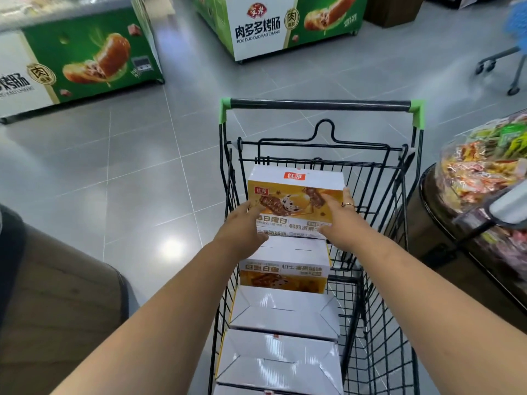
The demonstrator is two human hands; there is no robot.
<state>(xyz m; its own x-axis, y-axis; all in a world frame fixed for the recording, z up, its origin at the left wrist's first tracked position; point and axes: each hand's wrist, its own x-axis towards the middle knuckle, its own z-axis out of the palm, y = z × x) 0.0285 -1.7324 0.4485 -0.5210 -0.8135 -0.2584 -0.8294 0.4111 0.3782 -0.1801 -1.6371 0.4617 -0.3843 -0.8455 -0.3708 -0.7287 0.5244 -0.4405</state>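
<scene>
— Snack box [295,201]: where is it?
— Over the far end of the cart [319,105], above the other boxes [285,312] lying in it. Left hand [242,232] and right hand [339,220] clasp its two sides, fingers curled round the edges.
— The step?
— Probably moving it in or out; next calls for a level, two-handed hold clear of the wire.
— Around?
— Grey tiled floor [128,172] under the cart, a freezer [79,61] left of it, a snack bin [484,166] right.

Left hand [242,232], right hand [340,220] outstretched.
</scene>
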